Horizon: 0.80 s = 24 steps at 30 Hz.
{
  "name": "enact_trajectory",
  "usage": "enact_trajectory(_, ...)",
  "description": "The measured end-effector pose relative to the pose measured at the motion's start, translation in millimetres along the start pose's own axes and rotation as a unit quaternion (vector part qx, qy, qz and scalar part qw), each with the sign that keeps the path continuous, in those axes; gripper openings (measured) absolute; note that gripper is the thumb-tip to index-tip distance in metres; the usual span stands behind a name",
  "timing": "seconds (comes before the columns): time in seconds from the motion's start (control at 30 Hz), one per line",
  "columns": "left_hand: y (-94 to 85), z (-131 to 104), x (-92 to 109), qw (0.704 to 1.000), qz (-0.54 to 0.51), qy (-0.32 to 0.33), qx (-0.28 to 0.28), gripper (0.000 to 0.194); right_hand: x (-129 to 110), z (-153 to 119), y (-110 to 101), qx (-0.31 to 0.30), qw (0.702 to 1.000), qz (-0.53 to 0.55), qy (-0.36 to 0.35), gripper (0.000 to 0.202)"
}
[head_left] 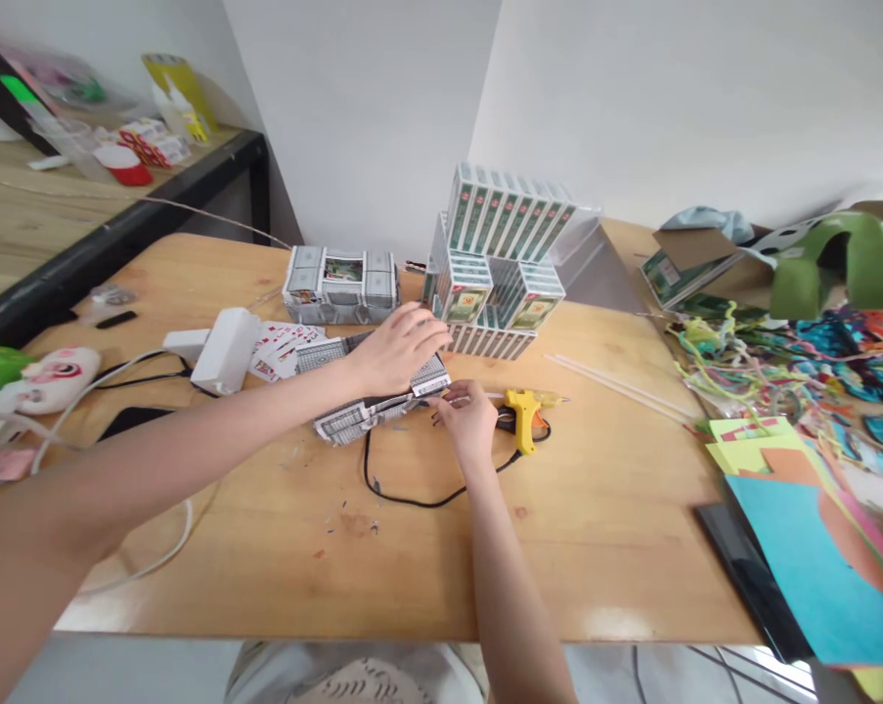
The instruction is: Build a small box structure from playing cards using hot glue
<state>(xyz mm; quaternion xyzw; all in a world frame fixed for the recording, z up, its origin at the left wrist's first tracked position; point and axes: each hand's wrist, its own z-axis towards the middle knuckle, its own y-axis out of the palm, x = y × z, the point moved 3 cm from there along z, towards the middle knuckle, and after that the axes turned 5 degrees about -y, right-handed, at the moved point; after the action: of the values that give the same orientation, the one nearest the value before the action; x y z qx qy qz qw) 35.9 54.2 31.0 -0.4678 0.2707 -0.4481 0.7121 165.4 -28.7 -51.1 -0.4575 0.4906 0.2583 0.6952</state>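
A long grey-patterned model built from playing cards (345,418) lies on the wooden table in front of me. My left hand (401,354) reaches across its top, the fingers curved down over its right end. From the near side, my right hand (467,420) pinches at the same end with thumb and fingertips; the exact spot is partly hidden. Just right of that hand, a yellow glue gun (527,416) rests with its nozzle pointing right. Behind, a similar playing-card model (340,286) stands apart from both hands.
Stacked card boxes (510,215) stand at the back. Loose playing cards (284,350) and a white power adapter (226,350) lie left. Two glue sticks (624,389) lie right, near coloured paper (815,557) and tangled craft scraps. The glue gun's black cable (426,505) loops in front.
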Motion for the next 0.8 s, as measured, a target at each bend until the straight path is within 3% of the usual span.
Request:
enact_trajectory(0.1, -24.3, -15, 1, 0.984, 0.038, -0.172, 0.018, 0.038, -1, -2, 1, 0.009, 1.000, -0.003, -0.006, 0.034)
enact_trajectory(0.17, -32.6, -26, 4, 0.971, 0.004, -0.236, -0.028, 0.023, -3, -3, 1, 0.014, 1.000, -0.002, -0.017, 0.039)
enact_trajectory(0.27, -24.3, -32, 10, 0.949, -0.116, -0.231, -0.181, 0.010, -6, -3, 2, -0.009, 0.999, 0.008, -0.048, 0.046)
enact_trajectory(0.33, -13.0, -30, 11, 0.928, -0.153, -0.233, -0.245, 0.011, -8, -4, 3, -0.027, 0.997, 0.013, -0.069, 0.042)
enact_trajectory(0.43, -1.3, -24, 8, 0.919, -0.124, -0.283, -0.243, 0.025, -6, -4, 2, -0.025, 0.996, 0.019, -0.080, 0.035)
enact_trajectory(0.57, -2.3, -32, 11, 0.926, -0.084, -0.299, -0.212, 0.027, -5, -6, 1, -0.024, 0.996, 0.023, -0.077, 0.038)
enact_trajectory(0.7, -7.6, -51, 17, 0.946, -0.020, -0.252, -0.204, 0.022, -11, -11, 0, -0.040, 0.994, 0.007, -0.099, 0.033)
enact_trajectory(0.8, -5.4, -55, 13, 0.940, -0.017, -0.198, -0.278, 0.028, -11, -12, 0, -0.037, 0.992, 0.026, -0.114, 0.030)
